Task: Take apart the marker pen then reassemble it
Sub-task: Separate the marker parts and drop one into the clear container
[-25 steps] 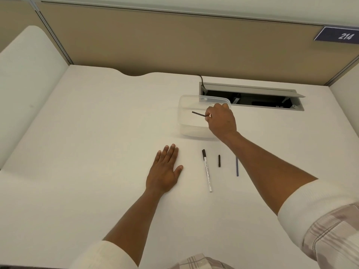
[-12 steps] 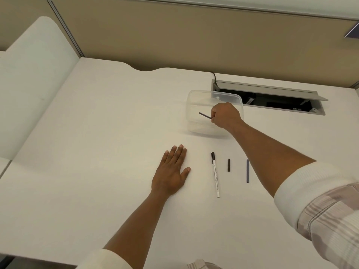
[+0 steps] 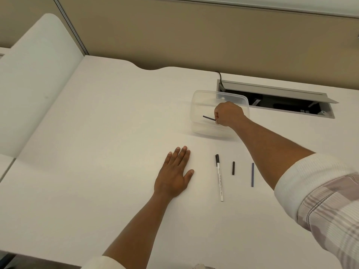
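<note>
A white marker barrel with a black tip lies on the desk, pointing away from me. To its right lie a short black piece and a thin blue rod. My right hand is over the clear plastic container, shut on a thin black stick that juts out to the left. My left hand rests flat on the desk, fingers spread, left of the barrel and holding nothing.
An open cable hatch with a black cord is sunk into the desk behind the container. A beige partition wall runs along the back. A white side panel stands at the left.
My right hand has stayed over the container with the black stick. The view has shifted, so everything sits further right and lower in frame. My left hand has not moved on the desk.
</note>
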A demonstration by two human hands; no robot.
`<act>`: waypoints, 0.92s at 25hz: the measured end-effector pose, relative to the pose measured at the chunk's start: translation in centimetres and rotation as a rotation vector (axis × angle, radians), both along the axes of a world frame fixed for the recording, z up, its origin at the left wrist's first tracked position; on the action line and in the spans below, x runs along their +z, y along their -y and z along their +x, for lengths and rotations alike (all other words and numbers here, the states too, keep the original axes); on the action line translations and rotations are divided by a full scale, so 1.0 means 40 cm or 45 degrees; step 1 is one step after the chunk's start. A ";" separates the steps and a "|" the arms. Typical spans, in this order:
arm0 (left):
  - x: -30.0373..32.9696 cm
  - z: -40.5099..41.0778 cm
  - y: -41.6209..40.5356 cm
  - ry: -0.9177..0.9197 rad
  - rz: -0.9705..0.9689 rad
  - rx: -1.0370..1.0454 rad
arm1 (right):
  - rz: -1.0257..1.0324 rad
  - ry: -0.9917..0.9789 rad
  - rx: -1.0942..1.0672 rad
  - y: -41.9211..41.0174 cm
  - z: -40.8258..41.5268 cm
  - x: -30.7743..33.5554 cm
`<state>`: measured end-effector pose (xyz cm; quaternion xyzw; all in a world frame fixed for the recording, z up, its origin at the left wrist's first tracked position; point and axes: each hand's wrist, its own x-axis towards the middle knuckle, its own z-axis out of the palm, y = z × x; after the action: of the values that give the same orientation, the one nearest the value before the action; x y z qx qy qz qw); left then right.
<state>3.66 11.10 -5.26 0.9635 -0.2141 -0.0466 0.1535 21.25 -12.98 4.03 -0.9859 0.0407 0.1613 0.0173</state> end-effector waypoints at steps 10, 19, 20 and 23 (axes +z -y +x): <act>-0.002 0.000 0.002 0.013 -0.017 0.015 | -0.156 -0.009 0.072 0.015 0.015 -0.034; -0.004 0.002 0.001 0.003 -0.030 0.021 | -0.142 -0.021 0.073 0.031 0.012 -0.036; -0.004 0.002 0.001 0.004 -0.032 0.021 | -0.130 -0.019 0.072 0.032 0.012 -0.034; -0.003 0.001 -0.001 0.010 -0.029 0.017 | -0.082 0.000 0.047 0.032 0.010 -0.020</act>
<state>3.69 11.14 -5.40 0.9633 -0.2089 -0.0395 0.1639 21.65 -14.24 3.24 -0.9866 0.0275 0.1601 -0.0173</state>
